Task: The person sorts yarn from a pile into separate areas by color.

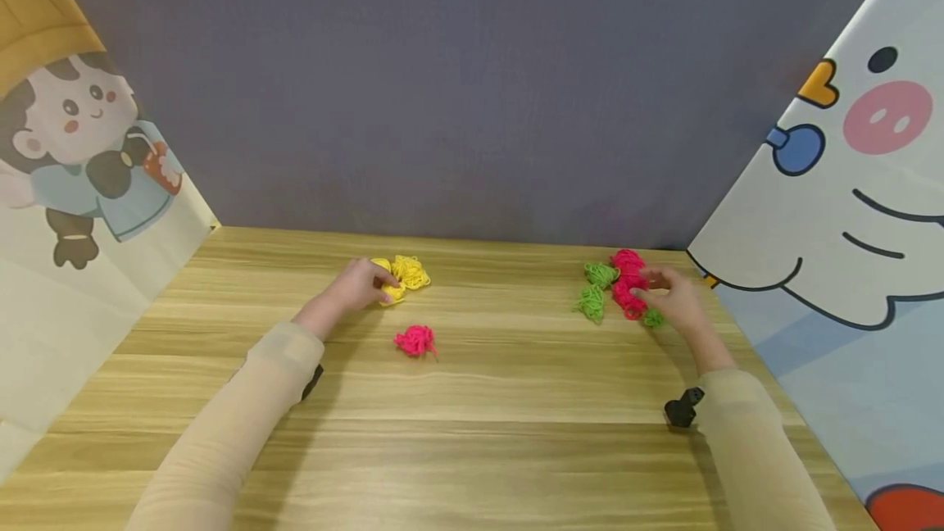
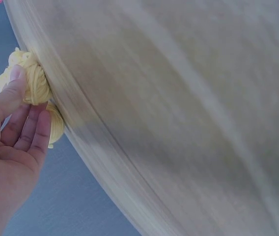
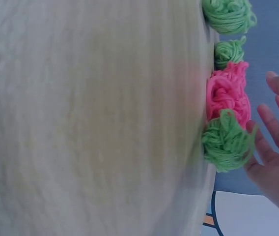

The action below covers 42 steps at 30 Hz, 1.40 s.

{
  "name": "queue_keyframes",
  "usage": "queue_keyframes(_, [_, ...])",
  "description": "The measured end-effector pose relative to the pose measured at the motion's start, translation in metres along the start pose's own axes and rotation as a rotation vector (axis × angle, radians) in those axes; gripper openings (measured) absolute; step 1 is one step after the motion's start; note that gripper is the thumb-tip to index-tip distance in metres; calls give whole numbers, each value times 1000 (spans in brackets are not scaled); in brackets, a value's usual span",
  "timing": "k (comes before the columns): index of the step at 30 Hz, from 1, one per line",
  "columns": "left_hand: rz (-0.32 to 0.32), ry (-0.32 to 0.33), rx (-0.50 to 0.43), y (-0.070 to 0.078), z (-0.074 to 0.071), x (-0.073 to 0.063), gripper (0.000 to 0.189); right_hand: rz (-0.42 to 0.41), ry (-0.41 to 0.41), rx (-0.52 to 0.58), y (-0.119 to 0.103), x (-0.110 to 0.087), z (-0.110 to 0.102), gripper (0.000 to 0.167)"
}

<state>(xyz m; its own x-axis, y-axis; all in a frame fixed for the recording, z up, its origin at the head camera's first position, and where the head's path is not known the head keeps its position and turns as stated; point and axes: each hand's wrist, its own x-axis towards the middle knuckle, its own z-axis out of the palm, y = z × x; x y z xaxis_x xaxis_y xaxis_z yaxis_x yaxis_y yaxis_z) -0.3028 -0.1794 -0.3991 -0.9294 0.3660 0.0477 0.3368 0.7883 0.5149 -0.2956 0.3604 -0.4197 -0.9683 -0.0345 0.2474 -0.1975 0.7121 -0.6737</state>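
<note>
Noted at rear: one plain dark grey wall (image 1: 457, 88). Below: one wood-grained counter (image 1: 479, 441). Flanking: two printed panels, left panel (image 1: 111, 310) with a capped cartoon figure, right panel (image 1: 870, 211) with a pink-snouted white one. Over the counter: two arms in pale sleeves (image 1: 199, 441). Left hand (image 1: 359, 285): grip drawn to a pinch, thumb and fingers on one yellow yarn bundle (image 2: 37, 86) near the rear edge. Right hand (image 1: 674, 301): grip loosely spread, holding nothing, beside the right-hand pink yarn (image 1: 628, 279); contact unclear. Counted: green bundles (image 1: 592, 304), three, two left of that pink yarn, one right; yellow bundles (image 1: 410, 271), at least two, exact number hidden by fingers; right-hand pink, one or two, boundary unclear; lone pink bundle (image 1: 416, 341), one, just front of the yellow.
</note>
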Motion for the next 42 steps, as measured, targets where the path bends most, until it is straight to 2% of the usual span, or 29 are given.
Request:
queue_keyframes(7, [-11, -12, -3, 0, 1, -1, 23, 43, -40, -26, 7, 1, 5, 45])
queue_keyframes(28, [-19, -9, -16, -1, 0, 0, 22, 55, -154, -173, 10, 7, 14, 41])
queue_keyframes(36, [-9, -10, -10, -1, 0, 0, 23, 18, -142, -216, 14, 10, 14, 35])
queue_keyframes(42, [5, -12, -13, 0, -1, 0, 23, 35, -136, -225, 11, 9, 14, 32])
